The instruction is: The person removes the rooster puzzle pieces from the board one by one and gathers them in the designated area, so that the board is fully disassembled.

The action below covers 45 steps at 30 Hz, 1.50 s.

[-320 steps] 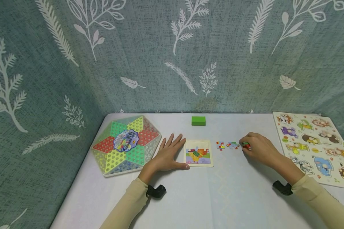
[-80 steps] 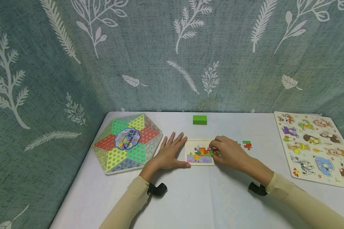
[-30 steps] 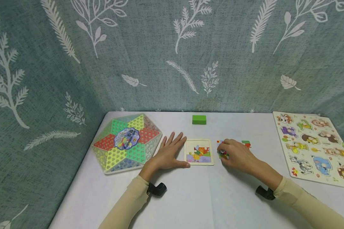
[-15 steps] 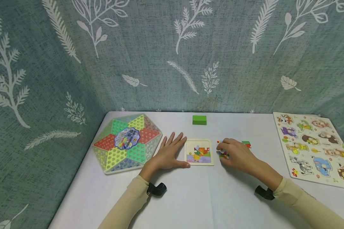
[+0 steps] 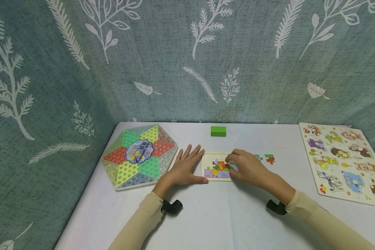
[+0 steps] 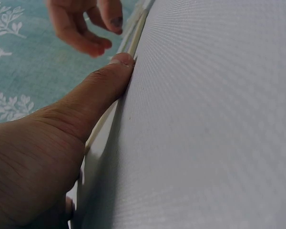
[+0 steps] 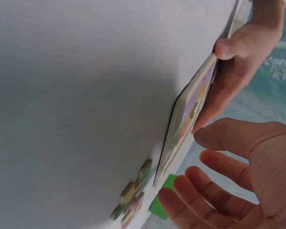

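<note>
My left hand [image 5: 182, 170] lies spread on the table, its fingertips and thumb at the left side of a small wooden puzzle tray [image 5: 217, 153]. In the left wrist view the thumb [image 6: 105, 83] rests on the tray's edge. Inside the tray are several fitted jigsaw pieces [image 5: 217, 172] in purple, orange and yellow. My right hand [image 5: 250, 168] is over the tray's right edge, thumb and fingers loosely curved and apart. Nothing shows between them in the right wrist view. Loose jigsaw pieces [image 5: 270, 159] lie beyond the right hand, partly hidden by it.
A hexagonal Chinese checkers set [image 5: 140, 156] lies to the left of the left hand. A green block [image 5: 218, 131] stands behind the tray. At the right is a large animal puzzle board [image 5: 343, 159]. Patterned fabric [image 5: 187, 83] hangs behind the table.
My right hand has moved left from the loose pieces to the tray's right edge, and the coloured piece seen at its fingers no longer shows. The left hand stays at the tray.
</note>
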Motion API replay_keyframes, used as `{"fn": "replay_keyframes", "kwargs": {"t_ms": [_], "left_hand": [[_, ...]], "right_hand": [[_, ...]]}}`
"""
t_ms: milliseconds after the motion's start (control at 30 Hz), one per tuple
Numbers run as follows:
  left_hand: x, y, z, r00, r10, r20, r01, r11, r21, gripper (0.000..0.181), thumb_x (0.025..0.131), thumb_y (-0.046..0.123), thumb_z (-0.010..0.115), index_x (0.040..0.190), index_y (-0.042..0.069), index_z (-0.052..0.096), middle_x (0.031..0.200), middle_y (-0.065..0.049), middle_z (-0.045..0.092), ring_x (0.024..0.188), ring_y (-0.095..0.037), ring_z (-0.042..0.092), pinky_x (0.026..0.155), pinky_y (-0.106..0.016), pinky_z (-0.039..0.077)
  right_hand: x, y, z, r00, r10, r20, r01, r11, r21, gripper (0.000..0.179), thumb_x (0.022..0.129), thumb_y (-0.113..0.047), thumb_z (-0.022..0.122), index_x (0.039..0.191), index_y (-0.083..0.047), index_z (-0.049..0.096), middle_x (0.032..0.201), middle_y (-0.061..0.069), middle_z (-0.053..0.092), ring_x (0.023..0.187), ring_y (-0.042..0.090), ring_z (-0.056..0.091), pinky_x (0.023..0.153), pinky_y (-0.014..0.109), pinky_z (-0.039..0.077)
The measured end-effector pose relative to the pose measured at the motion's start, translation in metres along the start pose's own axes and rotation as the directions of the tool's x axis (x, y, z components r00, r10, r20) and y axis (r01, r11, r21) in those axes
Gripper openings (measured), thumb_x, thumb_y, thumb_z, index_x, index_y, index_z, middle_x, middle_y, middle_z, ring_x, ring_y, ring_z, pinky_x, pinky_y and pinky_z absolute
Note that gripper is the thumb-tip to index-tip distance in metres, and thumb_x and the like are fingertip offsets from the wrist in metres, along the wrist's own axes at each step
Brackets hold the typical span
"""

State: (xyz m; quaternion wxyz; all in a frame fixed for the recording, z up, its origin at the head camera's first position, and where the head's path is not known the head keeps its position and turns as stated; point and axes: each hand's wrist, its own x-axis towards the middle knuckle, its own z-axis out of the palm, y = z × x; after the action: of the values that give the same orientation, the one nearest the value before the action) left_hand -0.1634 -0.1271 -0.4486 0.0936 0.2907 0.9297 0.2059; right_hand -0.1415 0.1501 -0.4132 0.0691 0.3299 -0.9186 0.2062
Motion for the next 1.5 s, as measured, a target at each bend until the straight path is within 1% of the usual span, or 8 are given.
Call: {"fn": "replay_keyframes", "kwargs": {"t_ms": [167, 500, 733, 967, 1133, 1300, 1500], "left_hand": [[0.001, 0.000, 0.000, 1.000, -0.002, 0.008, 0.002, 1.000, 0.009, 0.110, 0.078, 0.065, 0.075, 0.162, 0.018, 0.020, 0.168, -0.002, 0.006, 0.152, -0.029, -0.006, 0.118, -0.054, -0.007], [0.001, 0.000, 0.000, 1.000, -0.007, 0.005, 0.007, 1.000, -0.001, 0.110, 0.078, 0.064, 0.075, 0.162, 0.017, 0.021, 0.168, -0.003, 0.007, 0.152, -0.030, -0.005, 0.118, -0.054, -0.007], [0.001, 0.000, 0.000, 1.000, -0.002, 0.003, 0.002, 1.000, -0.001, 0.110, 0.079, 0.064, 0.075, 0.161, 0.016, 0.021, 0.168, -0.004, 0.007, 0.152, -0.031, -0.005, 0.118, -0.054, -0.006], [0.000, 0.002, -0.001, 1.000, -0.010, 0.008, 0.010, 1.000, -0.003, 0.110, 0.078, 0.064, 0.076, 0.161, 0.016, 0.021, 0.168, -0.003, 0.007, 0.152, -0.030, -0.005, 0.119, -0.054, -0.006], [-0.001, 0.002, -0.001, 1.000, -0.008, 0.007, 0.008, 1.000, -0.004, 0.110, 0.078, 0.063, 0.076, 0.161, 0.016, 0.022, 0.168, -0.004, 0.008, 0.152, -0.031, -0.005, 0.118, -0.055, -0.006], [-0.002, 0.002, -0.002, 1.000, -0.001, 0.001, 0.001, 1.000, -0.004, 0.109, 0.079, 0.062, 0.076, 0.161, 0.015, 0.023, 0.168, -0.005, 0.008, 0.152, -0.032, -0.004, 0.118, -0.056, -0.005], [-0.001, 0.002, -0.002, 1.000, 0.000, 0.001, 0.000, 1.000, -0.001, 0.110, 0.079, 0.064, 0.075, 0.161, 0.016, 0.022, 0.168, -0.004, 0.007, 0.152, -0.031, -0.005, 0.118, -0.056, -0.006]], "right_hand": [[0.007, -0.005, 0.002, 1.000, -0.005, 0.013, 0.005, 1.000, -0.002, 0.023, 0.078, -0.009, 0.081, 0.100, -0.007, 0.074, 0.098, 0.004, 0.066, 0.090, 0.019, 0.063, 0.075, 0.038, 0.054], [0.017, -0.013, 0.006, 0.997, 0.034, 0.062, -0.035, 0.999, 0.003, 0.026, 0.079, -0.013, 0.081, 0.103, -0.008, 0.074, 0.098, 0.003, 0.065, 0.088, 0.019, 0.061, 0.076, 0.038, 0.053], [0.023, -0.018, 0.009, 0.995, 0.048, 0.088, -0.048, 0.999, -0.002, 0.030, 0.079, -0.017, 0.083, 0.106, -0.008, 0.074, 0.101, 0.004, 0.065, 0.092, 0.021, 0.062, 0.081, 0.042, 0.054], [0.028, -0.020, 0.012, 0.992, 0.054, 0.113, -0.052, 0.998, -0.025, 0.031, 0.081, -0.020, 0.083, 0.107, -0.008, 0.073, 0.103, 0.004, 0.065, 0.094, 0.022, 0.063, 0.082, 0.044, 0.055], [0.031, -0.022, 0.013, 0.990, 0.061, 0.129, -0.059, 0.998, -0.020, 0.031, 0.082, -0.020, 0.082, 0.109, -0.008, 0.073, 0.105, 0.005, 0.066, 0.096, 0.023, 0.063, 0.083, 0.044, 0.055], [0.034, -0.023, 0.015, 0.989, 0.048, 0.142, -0.047, 0.999, -0.012, 0.031, 0.081, -0.018, 0.082, 0.109, -0.007, 0.073, 0.106, 0.006, 0.067, 0.097, 0.024, 0.064, 0.085, 0.044, 0.054], [0.037, -0.024, 0.017, 0.986, 0.043, 0.160, -0.039, 0.999, -0.024, 0.030, 0.081, -0.017, 0.083, 0.107, -0.008, 0.073, 0.101, 0.006, 0.067, 0.095, 0.024, 0.063, 0.083, 0.044, 0.054]]}}
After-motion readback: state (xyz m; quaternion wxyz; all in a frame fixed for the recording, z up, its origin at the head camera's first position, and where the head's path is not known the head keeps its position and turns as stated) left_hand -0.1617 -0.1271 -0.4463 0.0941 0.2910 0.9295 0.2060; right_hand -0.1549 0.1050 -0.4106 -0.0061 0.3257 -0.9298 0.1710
